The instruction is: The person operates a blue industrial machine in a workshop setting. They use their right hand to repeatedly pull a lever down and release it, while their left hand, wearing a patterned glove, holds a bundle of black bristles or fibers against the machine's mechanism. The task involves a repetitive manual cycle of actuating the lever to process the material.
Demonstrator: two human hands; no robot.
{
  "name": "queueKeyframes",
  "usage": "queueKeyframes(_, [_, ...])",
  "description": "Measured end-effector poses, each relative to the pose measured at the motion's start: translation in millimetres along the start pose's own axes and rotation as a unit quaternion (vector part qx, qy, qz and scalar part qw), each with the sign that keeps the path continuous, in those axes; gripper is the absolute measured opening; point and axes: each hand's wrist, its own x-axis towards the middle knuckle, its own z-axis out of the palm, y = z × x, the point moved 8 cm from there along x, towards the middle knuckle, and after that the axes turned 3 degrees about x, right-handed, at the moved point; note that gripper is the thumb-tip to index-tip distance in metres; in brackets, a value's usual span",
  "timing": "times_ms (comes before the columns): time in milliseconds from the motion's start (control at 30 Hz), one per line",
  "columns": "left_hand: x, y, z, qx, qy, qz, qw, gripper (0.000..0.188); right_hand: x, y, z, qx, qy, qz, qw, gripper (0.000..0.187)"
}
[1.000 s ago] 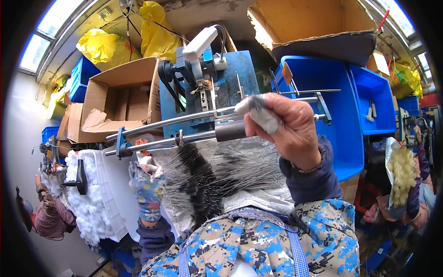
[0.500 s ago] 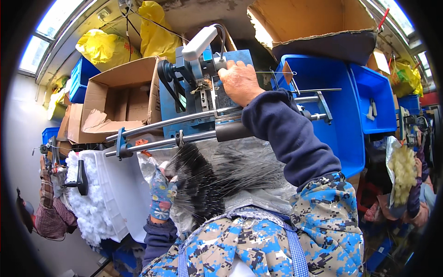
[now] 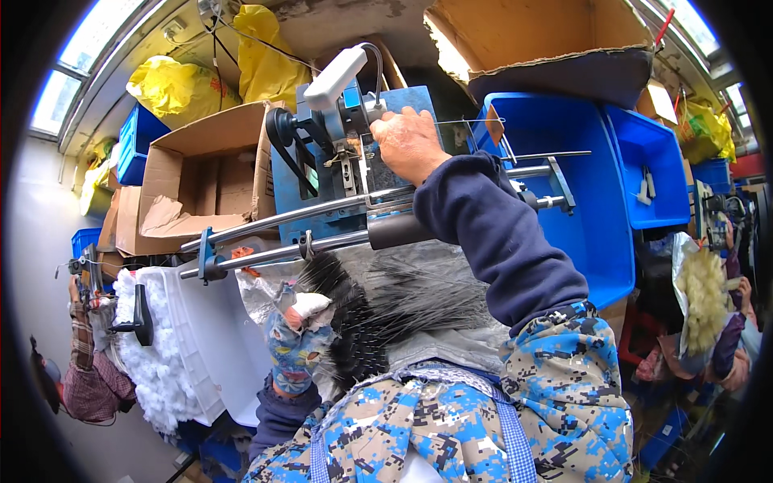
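My left hand point(image 3: 299, 334), in a flowered glove with white wrapping at a fingertip, is closed at the left edge of a mass of black bristles point(image 3: 353, 330). What its fingers hold, if anything, is hidden. The bristles hang below the steel rods point(image 3: 322, 241) of a blue bench machine point(image 3: 294, 189) and rest over a silvery sheet. My bare right hand point(image 3: 409, 145) reaches up to the machine's head, its fingers curled beside a grey cylinder. Its palm side cannot be seen. A thin wire point(image 3: 463, 121) runs out to the right of that hand.
Loose grey bristles point(image 3: 427, 294) lie on the silvery sheet point(image 3: 435, 342). A cardboard box point(image 3: 193, 137) stands left of the machine, a large blue bin point(image 3: 600, 241) right of it. White fluff point(image 3: 149, 354) fills a white tub. Other people work at far left and far right.
My left hand has turned and closed more, shifting slightly right and down against the bristles. The right hand stays at the machine's head. The whole view has shifted a little.
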Motion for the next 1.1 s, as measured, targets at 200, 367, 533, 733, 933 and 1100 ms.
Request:
queueKeyframes(200, [-4.6,-5.1,-2.3,-0.046,0.012,-0.085,0.995,0.019,-0.2,-0.8,0.3,0.017,0.013,-0.008,1.000,0.011])
queueKeyframes(367, [-8.1,-13.3,3.4,-0.093,-0.011,-0.153,0.984,0.017,0.9,-2.4,-2.0,0.035,0.022,-0.024,0.999,0.010])
queueKeyframes(533, [-4.7,-8.9,4.2,-0.073,-0.006,-0.117,0.990,0.016,-1.7,-3.0,-4.8,-0.006,0.029,-0.008,1.000,0.009])
queueKeyframes(733, [-11.9,-17.7,9.5,-0.033,-0.015,-0.116,0.993,0.016,-1.4,-4.8,-2.9,0.007,0.022,-0.019,1.000,0.010])
queueKeyframes(933, [-9.8,-16.3,11.5,-0.020,-0.017,-0.105,0.994,0.018,-2.9,-3.1,-5.0,-0.003,0.022,-0.006,1.000,0.010])
queueKeyframes(1100, [-9.0,-16.5,12.1,-0.037,-0.017,-0.125,0.991,0.017,-0.7,-3.6,-1.4,0.034,0.020,-0.013,0.999,0.011])
